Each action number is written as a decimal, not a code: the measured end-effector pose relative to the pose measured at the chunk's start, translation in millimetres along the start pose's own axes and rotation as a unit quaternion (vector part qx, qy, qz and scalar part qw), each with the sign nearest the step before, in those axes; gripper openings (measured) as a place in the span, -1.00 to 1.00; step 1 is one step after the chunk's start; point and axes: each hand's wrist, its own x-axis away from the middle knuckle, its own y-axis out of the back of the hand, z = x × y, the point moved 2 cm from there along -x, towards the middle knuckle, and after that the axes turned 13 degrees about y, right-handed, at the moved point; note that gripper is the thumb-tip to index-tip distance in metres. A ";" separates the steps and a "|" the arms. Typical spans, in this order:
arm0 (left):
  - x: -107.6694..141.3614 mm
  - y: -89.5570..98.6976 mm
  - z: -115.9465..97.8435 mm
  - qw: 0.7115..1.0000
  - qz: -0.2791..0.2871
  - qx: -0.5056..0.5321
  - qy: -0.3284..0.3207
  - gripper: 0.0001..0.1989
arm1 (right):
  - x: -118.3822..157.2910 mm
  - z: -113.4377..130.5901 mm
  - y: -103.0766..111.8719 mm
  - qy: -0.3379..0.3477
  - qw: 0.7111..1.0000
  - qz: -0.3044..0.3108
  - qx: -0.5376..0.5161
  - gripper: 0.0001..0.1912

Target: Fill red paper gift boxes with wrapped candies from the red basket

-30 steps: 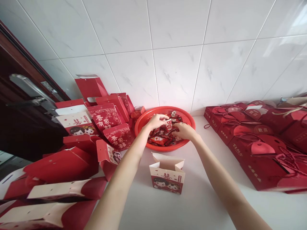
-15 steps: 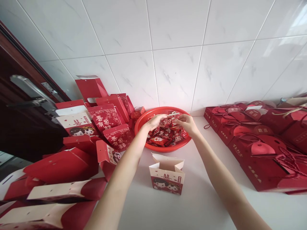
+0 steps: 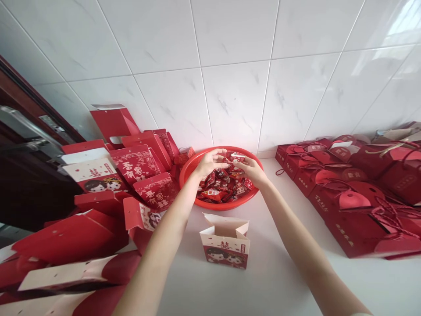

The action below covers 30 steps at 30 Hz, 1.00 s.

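Opened wider since half a second ago: fingers of the left hand point(image 3: 208, 165), now spread above the red basket point(image 3: 219, 205). Bent close together on the right hand point(image 3: 252, 171), at a small red packet point(image 3: 237, 159); cannot tell whether pinching or just touching. Still working over wrapped packets point(image 3: 215, 194) inside the basket, with the open paper box point(image 3: 226, 252) upright on the worktop point(image 3: 269, 259), apart from both hands.

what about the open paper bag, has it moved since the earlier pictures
No. The open paper bag stands in the same place, just in front of the red basket; both sit slightly further left in the picture because the view shifted.
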 end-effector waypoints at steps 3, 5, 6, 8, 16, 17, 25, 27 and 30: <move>-2.0 -0.5 0.3 0.999 0.022 -0.028 -0.015 -0.36 | 0.0 -1.6 -1.3 0.005 0.999 0.030 0.014 -0.60; -3.2 -1.8 1.0 0.998 0.038 -0.042 -0.021 -0.38 | -0.3 -3.6 -2.0 -0.001 0.999 0.028 0.021 -0.56; -3.5 -2.5 1.4 0.998 0.043 -0.046 -0.022 -0.38 | -0.4 -4.7 -2.2 -0.003 0.999 0.023 0.022 -0.55; -3.5 -3.3 2.2 0.997 0.045 -0.049 -0.023 -0.40 | -0.6 -6.2 -2.5 0.003 1.000 0.015 0.021 -0.55; 1.4 -4.5 0.1 0.997 0.064 -0.053 0.007 -0.49 | 1.1 -5.6 -2.5 0.016 0.999 0.030 0.015 -0.61; 0.9 -4.9 -0.3 0.997 0.053 -0.055 0.003 -0.52 | 1.5 -4.5 -2.4 0.017 0.999 0.025 0.014 -0.61; -7.2 0.0 17.4 0.951 -0.074 -0.292 0.066 -0.85 | 5.2 4.0 -2.1 0.054 0.998 -0.036 0.005 -0.58; -8.9 3.2 24.6 0.938 -0.076 -0.326 0.087 -0.83 | 5.0 4.5 -2.6 0.054 0.998 -0.034 -0.002 -0.57; -14.4 5.1 34.3 0.922 -0.082 -0.363 0.111 -0.81 | 3.9 4.1 -2.6 0.047 0.998 -0.042 -0.005 -0.57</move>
